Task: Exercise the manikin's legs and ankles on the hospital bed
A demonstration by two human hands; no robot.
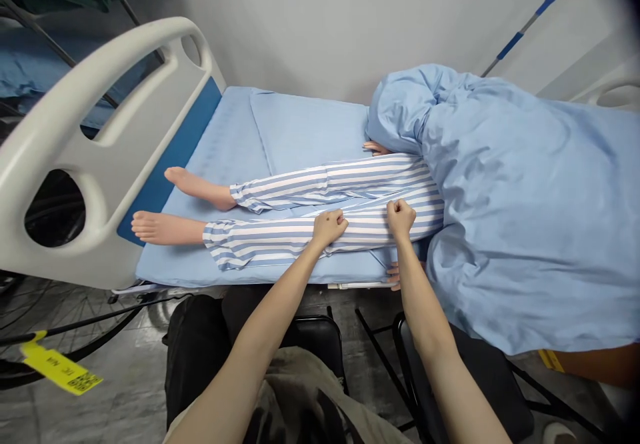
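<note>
A figure that looks like a care manikin lies on the bed in blue-and-white striped trousers (280,237), its bare feet (167,228) toward the footboard. My left hand (329,227) is closed in a fist at the nearer leg, around the knee. Farther right, my right hand (401,219) makes another fist over the thigh of that leg. The trouser cloth lies smooth around both fists, with no fold pulled up into them. Whether the fists press on the leg or hover just above it, I cannot tell. A blue quilt (525,204) covers the figure's upper body.
The bed's footboard (125,111) rises at the left, beyond the blue sheet (305,121). Black folding chairs (460,377) stand along the near side. A yellow tag (63,367) hangs at the lower left, and a pole (520,31) leans by the wall.
</note>
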